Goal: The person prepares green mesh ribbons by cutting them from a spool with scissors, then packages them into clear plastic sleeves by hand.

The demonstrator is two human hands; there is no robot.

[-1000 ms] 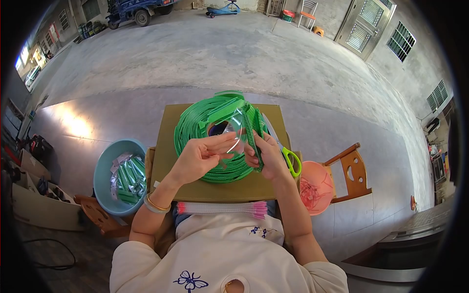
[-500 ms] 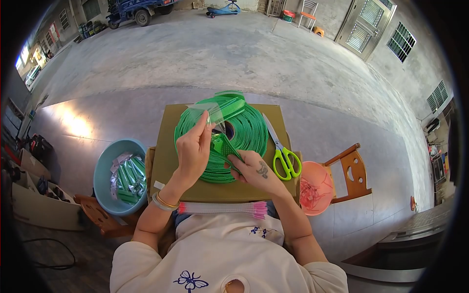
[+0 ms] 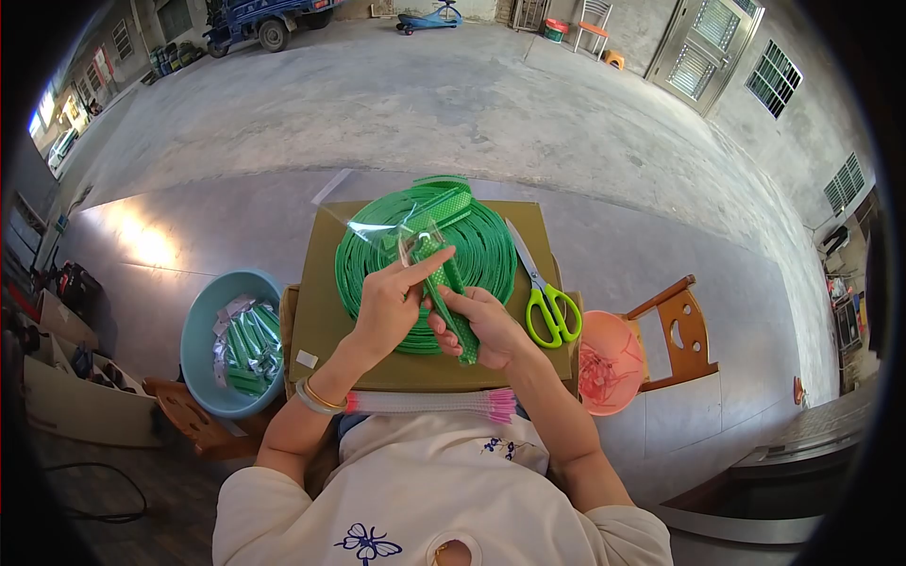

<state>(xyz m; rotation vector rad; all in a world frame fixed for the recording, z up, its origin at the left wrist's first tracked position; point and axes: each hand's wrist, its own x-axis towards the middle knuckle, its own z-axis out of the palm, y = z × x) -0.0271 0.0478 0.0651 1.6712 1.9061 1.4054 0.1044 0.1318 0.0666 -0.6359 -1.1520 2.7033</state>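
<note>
My left hand (image 3: 396,300) holds a clear plastic bag (image 3: 373,231) by its mouth, its index finger reaching across the green strip. Inside my closed right hand (image 3: 479,325) is a folded green dotted strip (image 3: 451,302), its upper end at or inside the bag's opening. Both hands are over a large coil of green ribbon (image 3: 491,250) on a brown board (image 3: 316,311). Scissors with lime-green handles (image 3: 553,316) lie to the right of the coil. A bundle of clear bags with pink ends (image 3: 429,404) rests between the board and my body.
A blue basin (image 3: 200,354) with wrapped green packets stands at the left. On the right is a pink basin (image 3: 618,340) with pink strips, beside a wooden chair (image 3: 694,335). Farther off are a blue cart (image 3: 269,21) and a metal chair (image 3: 593,28).
My left hand has moved down and right, and the bag now extends up and left around the strip's upper end. The strip hangs lower below my right hand.
</note>
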